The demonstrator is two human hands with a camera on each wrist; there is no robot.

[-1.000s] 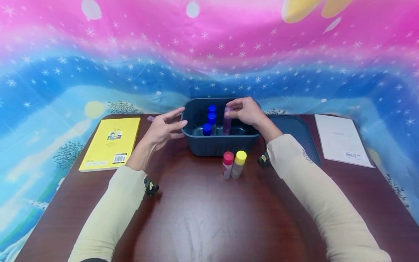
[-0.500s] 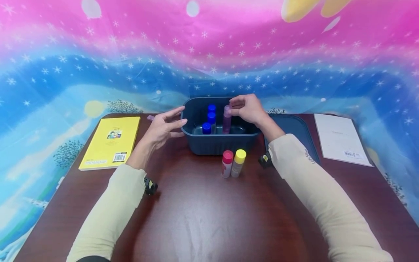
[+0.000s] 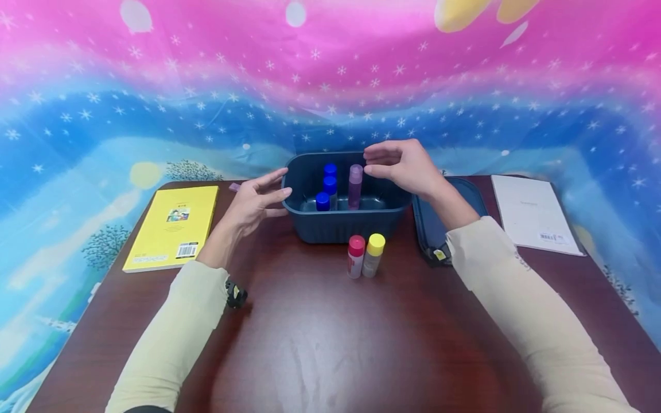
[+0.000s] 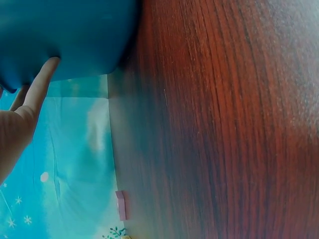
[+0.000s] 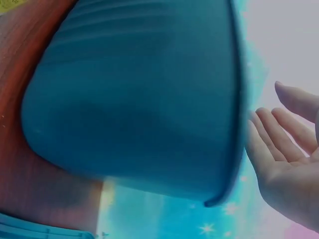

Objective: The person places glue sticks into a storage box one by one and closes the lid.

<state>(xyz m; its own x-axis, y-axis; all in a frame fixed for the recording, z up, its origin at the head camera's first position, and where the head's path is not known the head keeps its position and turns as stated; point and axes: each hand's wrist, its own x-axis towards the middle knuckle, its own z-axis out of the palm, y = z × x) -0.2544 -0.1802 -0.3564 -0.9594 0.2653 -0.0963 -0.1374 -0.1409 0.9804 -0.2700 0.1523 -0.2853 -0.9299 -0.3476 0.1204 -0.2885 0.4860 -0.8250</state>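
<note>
A dark blue-grey plastic bin stands at the back of the table. Inside it a purple glue stick stands upright, right of several blue-capped glue sticks. My right hand hovers over the bin's right end, fingers extended and holding nothing; the right wrist view shows it past the rim. At the bin's left end, my left hand rests its straight fingers against the wall; one fingertip presses it in the left wrist view. In front of the bin stand a red-capped glue stick and a yellow-capped glue stick.
To the right of the bin lies its dark lid, partly behind the right forearm. A yellow book lies at the left, a white book at the right. A small purple object sits behind my left hand.
My right hand has let go of the purple glue stick and moved up and right, off it. The glue stick stays upright in the bin. My left hand keeps its place.
</note>
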